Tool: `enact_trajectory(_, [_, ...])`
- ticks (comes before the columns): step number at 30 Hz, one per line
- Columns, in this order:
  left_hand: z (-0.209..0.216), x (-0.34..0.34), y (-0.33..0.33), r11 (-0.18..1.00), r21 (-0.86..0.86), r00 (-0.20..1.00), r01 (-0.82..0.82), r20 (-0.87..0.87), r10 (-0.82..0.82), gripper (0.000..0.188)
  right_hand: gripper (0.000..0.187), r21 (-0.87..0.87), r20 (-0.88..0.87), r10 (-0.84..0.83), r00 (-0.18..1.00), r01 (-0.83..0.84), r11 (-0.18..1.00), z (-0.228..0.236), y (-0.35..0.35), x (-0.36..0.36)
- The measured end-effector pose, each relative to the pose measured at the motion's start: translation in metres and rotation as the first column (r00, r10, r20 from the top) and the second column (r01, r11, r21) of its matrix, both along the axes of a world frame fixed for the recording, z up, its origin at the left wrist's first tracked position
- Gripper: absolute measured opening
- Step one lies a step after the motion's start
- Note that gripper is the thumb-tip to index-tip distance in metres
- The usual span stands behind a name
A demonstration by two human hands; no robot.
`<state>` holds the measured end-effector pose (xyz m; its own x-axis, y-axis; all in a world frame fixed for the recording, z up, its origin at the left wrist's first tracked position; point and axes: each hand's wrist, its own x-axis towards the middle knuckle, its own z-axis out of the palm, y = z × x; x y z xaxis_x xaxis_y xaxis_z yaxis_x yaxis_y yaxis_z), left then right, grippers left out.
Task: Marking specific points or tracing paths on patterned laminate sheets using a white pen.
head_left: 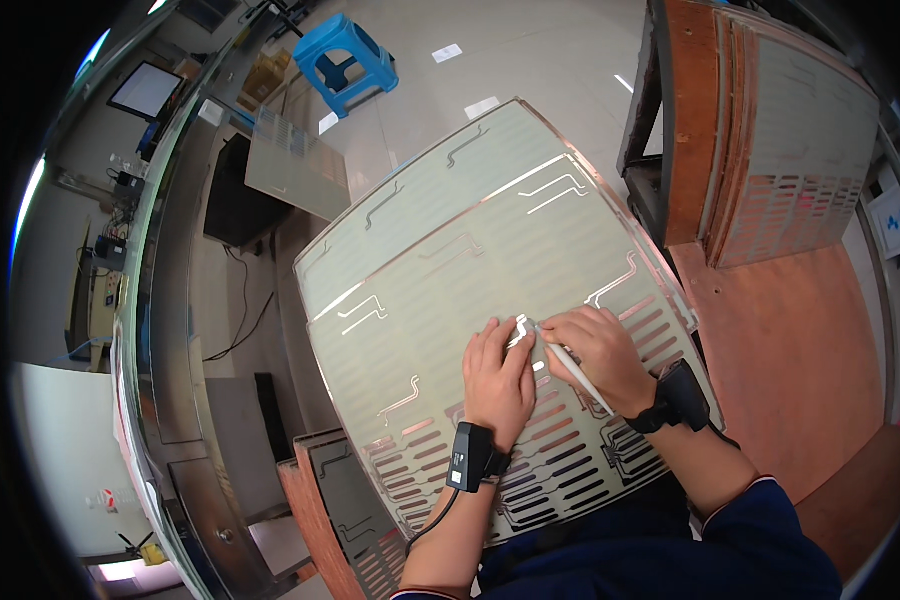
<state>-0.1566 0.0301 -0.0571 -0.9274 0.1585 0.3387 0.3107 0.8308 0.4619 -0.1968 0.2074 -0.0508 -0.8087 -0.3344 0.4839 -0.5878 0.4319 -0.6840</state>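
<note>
A large pale grey-green circuit panel point(390, 350) with slots and shiny copper-coloured tracks lies before me, on top of another similar sheet point(420, 175) that shows beyond its far edge. My left hand point(500, 378) lies flat on the panel, its fingers stretched forward beside a bright S-shaped track point(521, 328). In my right hand point(602, 358) I grip a slim, white pen-like tool point(582, 376), its rear end slanting back toward my wrist. The tool's tip is down close to the same track, by my left fingertips; whether it touches cannot be made out.
Several similar panels point(800, 140) lean upright in a wooden rack at the right, above a reddish-brown board point(785, 340). More panels point(345, 500) stand at my lower left. A long glass-edged bench point(165, 300) runs along the left. A blue plastic stool point(342, 60) is on the floor beyond.
</note>
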Motion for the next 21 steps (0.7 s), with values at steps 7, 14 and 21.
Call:
enact_trajectory(7, [0.0052,-0.002,0.0037,1.0,0.031,1.0,0.0,-0.029,0.001,0.029,0.019,-0.006,0.001,0.008,1.0,-0.008,1.0,-0.0018,0.0016,0.0003])
enact_trajectory(14, [0.0052,-0.0011,0.0048,1.0,-0.005,1.0,-0.013,-0.028,0.012,0.028,0.022,0.106,-0.094,-0.01,0.996,0.02,0.994,-0.0025,-0.0034,0.0049])
enact_trajectory(21, [0.0054,-0.0001,0.0061,1.0,-0.024,1.0,-0.01,-0.024,0.009,0.03,0.02,0.177,-0.208,-0.051,0.977,0.089,0.98,-0.0063,-0.0069,0.0092])
